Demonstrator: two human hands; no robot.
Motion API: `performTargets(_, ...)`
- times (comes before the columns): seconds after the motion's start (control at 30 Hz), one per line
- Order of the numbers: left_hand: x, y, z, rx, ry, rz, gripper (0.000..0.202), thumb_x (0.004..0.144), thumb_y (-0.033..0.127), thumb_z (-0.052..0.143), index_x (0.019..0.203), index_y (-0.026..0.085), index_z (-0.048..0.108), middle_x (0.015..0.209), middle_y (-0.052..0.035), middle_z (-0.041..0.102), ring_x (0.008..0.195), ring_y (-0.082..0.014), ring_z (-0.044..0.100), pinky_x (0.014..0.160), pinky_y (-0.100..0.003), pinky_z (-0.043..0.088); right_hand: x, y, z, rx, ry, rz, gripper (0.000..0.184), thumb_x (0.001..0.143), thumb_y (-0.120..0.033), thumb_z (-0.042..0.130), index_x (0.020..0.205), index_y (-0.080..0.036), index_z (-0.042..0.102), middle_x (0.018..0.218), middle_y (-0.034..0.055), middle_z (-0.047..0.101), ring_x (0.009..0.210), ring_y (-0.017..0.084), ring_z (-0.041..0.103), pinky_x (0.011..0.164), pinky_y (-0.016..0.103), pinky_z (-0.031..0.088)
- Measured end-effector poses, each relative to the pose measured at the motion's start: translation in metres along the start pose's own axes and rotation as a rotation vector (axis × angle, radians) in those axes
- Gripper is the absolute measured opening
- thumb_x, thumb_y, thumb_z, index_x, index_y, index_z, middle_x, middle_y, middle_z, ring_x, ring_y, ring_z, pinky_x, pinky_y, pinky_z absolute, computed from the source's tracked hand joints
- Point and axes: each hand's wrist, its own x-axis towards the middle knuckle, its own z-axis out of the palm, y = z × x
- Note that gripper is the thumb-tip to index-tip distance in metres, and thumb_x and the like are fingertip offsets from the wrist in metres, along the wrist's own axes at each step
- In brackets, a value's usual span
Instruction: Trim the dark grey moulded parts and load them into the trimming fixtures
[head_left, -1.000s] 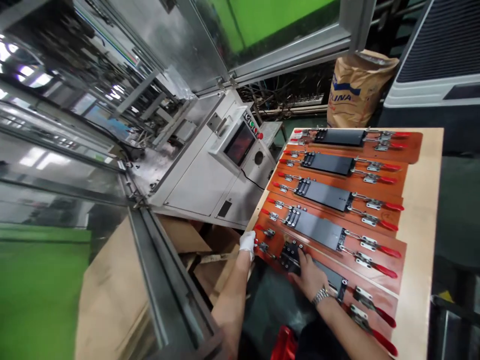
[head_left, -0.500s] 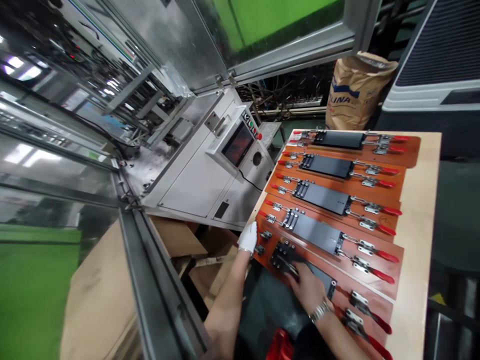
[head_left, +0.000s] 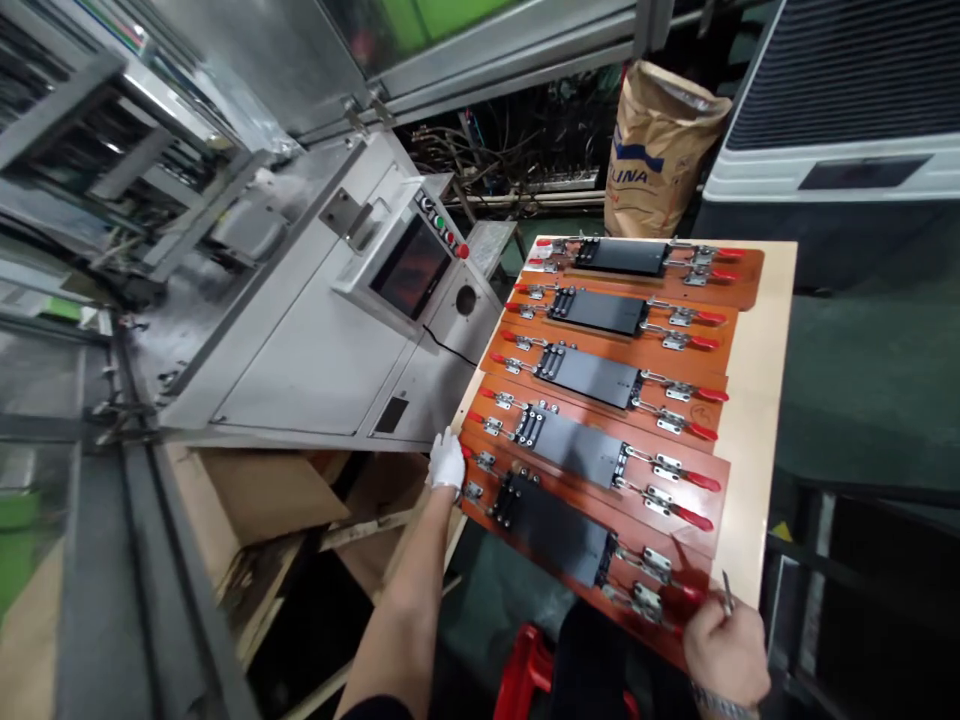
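Note:
Several orange-brown fixture boards (head_left: 679, 485) lie in a row on a pale wooden table (head_left: 757, 410), each with a dark flat panel clamped by red-handled toggle clamps. My left hand (head_left: 447, 461), in a white glove, rests closed on the red clamp handles at the left end of the nearest board. My right hand (head_left: 724, 650), bare with a wristwatch, is at the nearest board's right end, fingers curled round a red clamp handle (head_left: 694, 585). The nearest dark panel (head_left: 559, 525) lies between my hands.
A grey machine cabinet (head_left: 315, 340) with a dark touchscreen and a red button stands left of the table. A brown paper sack (head_left: 656, 150) stands behind the table. Cardboard boxes (head_left: 262, 490) lie below on the left. A red stool (head_left: 525, 670) is under me.
My right hand left the dark panel's left part and moved to the clamps at the board's right end. My left hand stayed at the left clamps. The view shifted right.

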Motion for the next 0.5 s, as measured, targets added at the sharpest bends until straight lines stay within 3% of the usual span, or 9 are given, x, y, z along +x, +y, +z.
performTargets(0.2,0.006,-0.005,0.019,0.097,-0.009,-0.069,0.057,0.105,0.042,0.032,0.155,0.015,0.036,0.159,-0.0208,0.043,0.148,-0.0355,0.040,0.120,-0.064,0.031,0.011,0.021,0.019,0.008,-0.171,-0.027,0.027,0.106,-0.041,0.045,0.106,-0.019,0.060,0.094,0.0025,0.060,0.074,0.015,0.055,0.067,0.031,0.047)
performTargets(0.37,0.006,-0.003,0.015,0.022,0.031,-0.060,0.058,0.103,0.042,0.037,0.154,0.012,0.038,0.158,-0.0202,0.047,0.142,-0.0296,0.050,0.119,-0.049,0.040,0.015,0.026,0.022,0.045,-0.258,-0.019,0.034,0.108,-0.043,0.040,0.116,-0.017,0.059,0.105,0.0072,0.064,0.084,0.018,0.061,0.075,0.035,0.052)
performTargets(0.5,-0.010,0.003,0.003,-0.073,0.208,-0.115,0.062,0.100,0.045,0.046,0.153,0.013,0.041,0.156,-0.0170,0.051,0.142,-0.0303,0.051,0.119,-0.044,0.042,0.028,0.024,0.005,0.137,-0.357,-0.079,0.037,0.107,-0.041,0.039,0.126,-0.017,0.059,0.124,0.0114,0.066,0.097,0.021,0.067,0.084,0.039,0.055)
